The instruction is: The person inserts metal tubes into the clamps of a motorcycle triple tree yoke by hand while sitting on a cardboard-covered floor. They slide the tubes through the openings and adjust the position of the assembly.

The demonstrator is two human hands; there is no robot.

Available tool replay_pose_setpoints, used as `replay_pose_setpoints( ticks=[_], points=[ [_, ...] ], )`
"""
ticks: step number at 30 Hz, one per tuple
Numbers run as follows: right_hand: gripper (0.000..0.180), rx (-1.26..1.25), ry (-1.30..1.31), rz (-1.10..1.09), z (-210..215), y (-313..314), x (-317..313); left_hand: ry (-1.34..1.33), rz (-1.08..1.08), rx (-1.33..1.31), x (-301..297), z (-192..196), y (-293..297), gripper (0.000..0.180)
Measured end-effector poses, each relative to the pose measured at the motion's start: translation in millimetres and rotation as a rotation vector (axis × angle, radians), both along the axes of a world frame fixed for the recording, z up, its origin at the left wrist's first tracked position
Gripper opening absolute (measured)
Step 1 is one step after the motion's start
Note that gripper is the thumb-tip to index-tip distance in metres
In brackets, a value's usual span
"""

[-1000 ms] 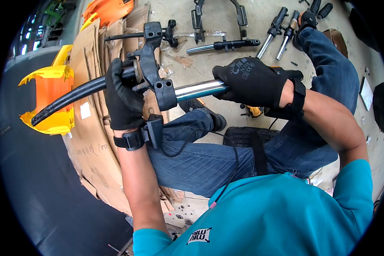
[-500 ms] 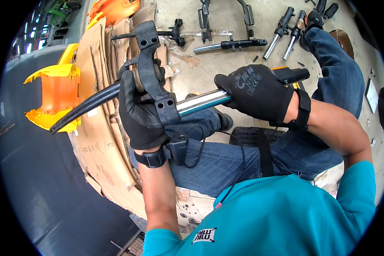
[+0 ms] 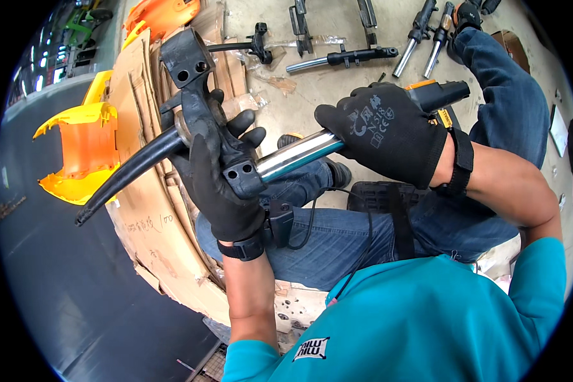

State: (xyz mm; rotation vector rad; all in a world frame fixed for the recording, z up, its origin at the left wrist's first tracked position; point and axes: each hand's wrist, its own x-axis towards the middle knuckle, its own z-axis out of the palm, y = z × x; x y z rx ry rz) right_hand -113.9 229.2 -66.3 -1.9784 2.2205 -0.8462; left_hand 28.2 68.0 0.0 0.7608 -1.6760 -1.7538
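My left hand [image 3: 219, 197], in a black glove, is closed around a black steering fork yoke [image 3: 197, 105]. Its fingertips show past the yoke's far side. From the yoke a long, curved black stem [image 3: 127, 172] sticks out to the left. A fork leg [image 3: 299, 155] with a chrome tube meets the yoke's near clamp, which has two bolt holes. My right hand [image 3: 388, 130], also gloved in black, is wrapped round this leg. Beyond it the leg's black lower part [image 3: 449, 94] shows at the right. How deep the tube sits in the clamp is hidden.
Several fork legs lie on the floor ahead, among them one with a black body [image 3: 356, 58]. Stacked cardboard [image 3: 153, 223] is at my left, beside orange and yellow plastic panels [image 3: 89, 149]. Behind my right hand is a yellow-and-black tool [image 3: 445, 118]. A cable [image 3: 368, 235] hangs across my leg.
The yoke has turned and tipped, its far end swinging left and its stem lowering. My left hand has shifted a little nearer and right, its fingertips now more visible. My right hand keeps its grip.
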Motion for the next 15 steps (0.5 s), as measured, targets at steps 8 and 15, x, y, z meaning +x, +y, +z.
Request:
replay_pose_setpoints(
  ticks=[8, 15],
  points=[
    [0.031, -0.004, 0.054, 0.004, 4, 3, 1, -0.025, -0.010, -0.052, -4, 2, -1, 0.049],
    [0.025, 0.083, -0.121, 0.082, 13, 4, -3, -0.039, -0.033, -0.073, -5, -3, -5, 0.045]
  ],
)
